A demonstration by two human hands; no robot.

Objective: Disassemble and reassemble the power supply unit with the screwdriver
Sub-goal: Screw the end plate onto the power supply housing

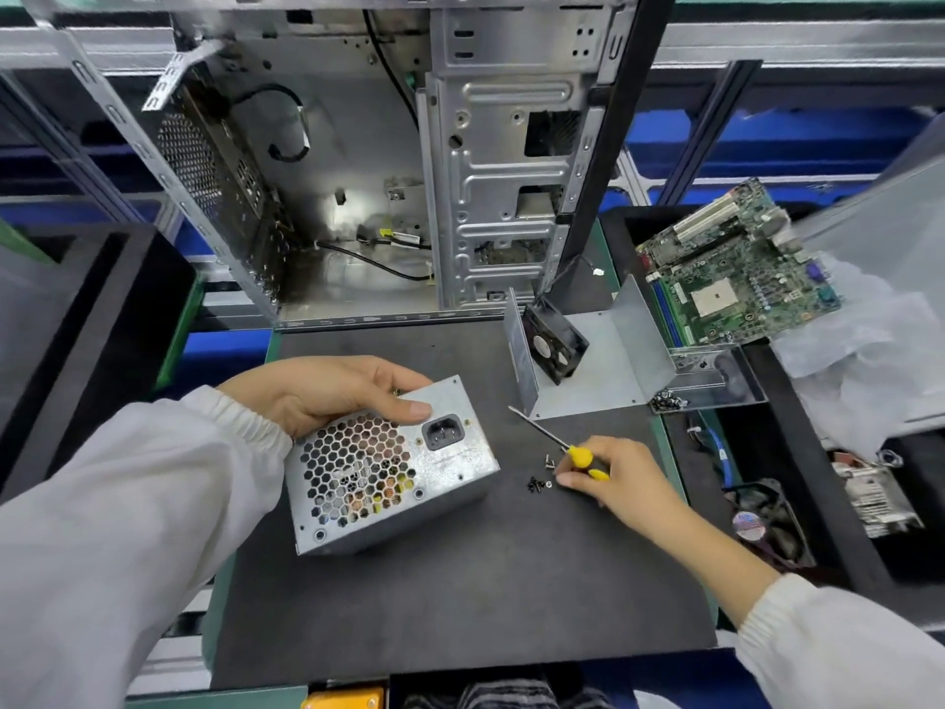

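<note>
- Head view, centre: power supply unit (pixel 388 468) on the counter (pixel 460 596), gripped along its top edge by left hand (pixel 327 388).
- Lower right: screwdriver (pixel 562 445) pinched in right hand (pixel 613 478) fingers, beside loose screws (pixel 539 481).
- Step judged: reassembly; a screw is to be picked up next.

power supply unit (pixel 388 468): dull grey sheet metal, scuffed, perforated face. screwdriver (pixel 557 442): glossy yellow plastic handle, bright metal shaft. worktop (pixel 460 596) mat: matt dark, faintly grainy. upper frame, computer case (pixel 358 161): bare shiny steel. sleeves (pixel 128 504): white cloth.
</note>
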